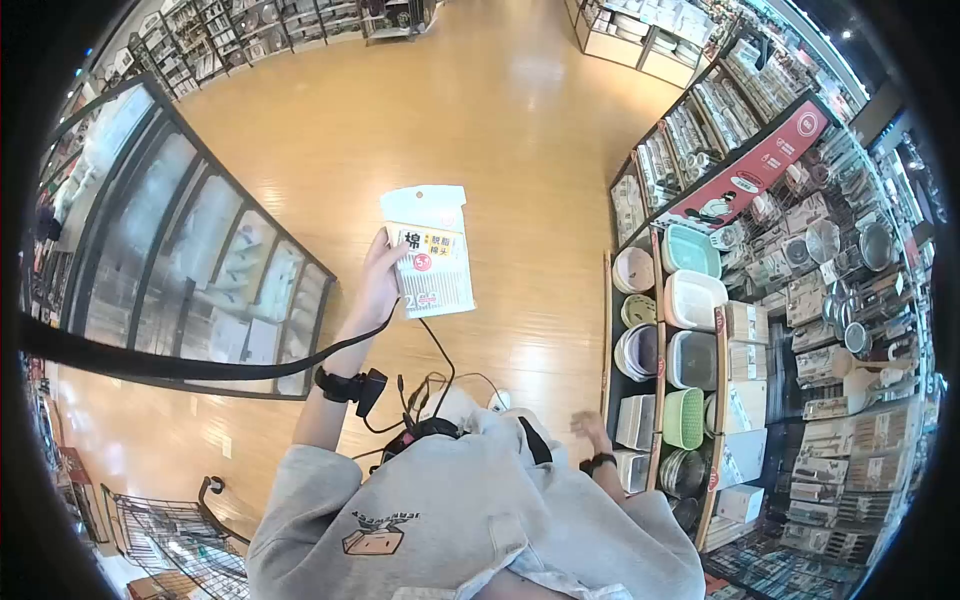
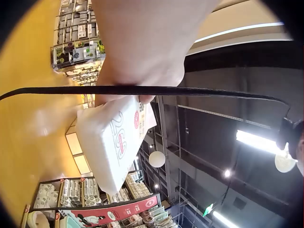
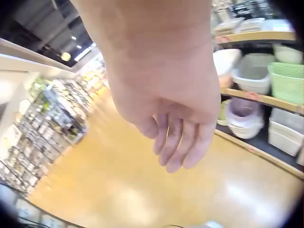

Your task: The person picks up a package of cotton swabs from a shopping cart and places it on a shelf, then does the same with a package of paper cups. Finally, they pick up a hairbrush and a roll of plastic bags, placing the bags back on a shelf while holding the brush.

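Observation:
My left hand [image 1: 379, 272] holds a white pack of cotton swabs [image 1: 437, 280] out in front of me, gripping its left edge with the thumb over the front. The pack has a hanging hole at the top, a yellow label and rows of swabs printed or showing on its face. In the left wrist view the lower end of the pack [image 2: 107, 147] sticks out past the hand, whose fingers are mostly hidden behind it. Down by my side hangs my right hand [image 1: 591, 430], fingers [image 3: 175, 147] loosely curled with nothing in them, near the shelf of baskets.
On the right, a shelf unit holds plastic baskets [image 1: 685, 415], basins and hanging kitchen tools [image 1: 850, 330]. A glass-sided display rack [image 1: 190, 240] stands left. A wire cart [image 1: 165, 535] is at lower left. A black strap [image 1: 180, 367] crosses the view; cables [image 1: 440, 350] hang at my waist.

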{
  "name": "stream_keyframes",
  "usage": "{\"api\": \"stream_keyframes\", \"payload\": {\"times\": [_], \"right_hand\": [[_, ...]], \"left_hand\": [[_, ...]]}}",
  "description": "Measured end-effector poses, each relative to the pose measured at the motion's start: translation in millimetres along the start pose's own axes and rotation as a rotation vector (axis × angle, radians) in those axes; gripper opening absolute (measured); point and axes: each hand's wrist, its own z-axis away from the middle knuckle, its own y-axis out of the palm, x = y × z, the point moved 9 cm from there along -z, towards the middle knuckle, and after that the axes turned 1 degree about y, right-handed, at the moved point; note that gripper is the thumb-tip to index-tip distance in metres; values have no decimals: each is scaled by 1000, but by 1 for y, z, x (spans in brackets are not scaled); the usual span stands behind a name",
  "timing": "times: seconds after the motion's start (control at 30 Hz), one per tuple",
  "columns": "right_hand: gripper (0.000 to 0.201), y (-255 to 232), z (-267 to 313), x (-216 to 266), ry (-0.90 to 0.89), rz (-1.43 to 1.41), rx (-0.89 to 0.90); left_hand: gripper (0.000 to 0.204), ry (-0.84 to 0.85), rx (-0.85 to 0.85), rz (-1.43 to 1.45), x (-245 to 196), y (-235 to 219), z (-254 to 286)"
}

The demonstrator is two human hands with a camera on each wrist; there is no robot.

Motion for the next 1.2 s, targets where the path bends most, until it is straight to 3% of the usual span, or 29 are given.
{"api": "stream_keyframes", "payload": {"times": [0.03,0.1,0.2,0.27,0.33,0.37,0.47,0.57,0.63,0.77,0.87,0.93,1.0,1.2], "right_hand": [[26,-4,-24,78,-75,-43,-33],[25,4,-46,249,-412,-63,-3],[23,39,-3,485,-808,20,20],[25,64,21,593,-875,39,112],[26,77,23,671,-982,134,110],[26,79,2,692,-975,146,88],[25,62,-45,761,-912,-255,192],[20,30,-83,822,-904,-212,80],[19,10,-113,852,-850,-182,-1],[22,-25,-177,905,-895,-238,-66],[27,-51,-239,942,-934,-156,-91],[28,-75,-279,968,-973,-96,-130],[30,-101,-321,1010,-1011,47,-149],[33,-193,-430,1129,-1067,92,-146]], "left_hand": [[45,-13,-2,11,6,7,-24],[45,-70,13,-27,22,18,-74],[43,-71,40,-37,48,26,-155],[42,-106,77,-36,59,46,-207],[42,-86,130,-11,74,56,-267],[42,-58,158,-9,74,59,-296],[41,-119,229,-15,84,68,-382],[38,-229,304,6,93,79,-466],[38,-275,394,-146,105,80,-521],[33,-231,370,-267,120,84,-628],[25,-99,258,-312,137,79,-723],[20,-3,273,-371,140,91,-779],[17,-20,231,-442,149,107,-840],[13,27,282,-565,167,174,-1009]]}}
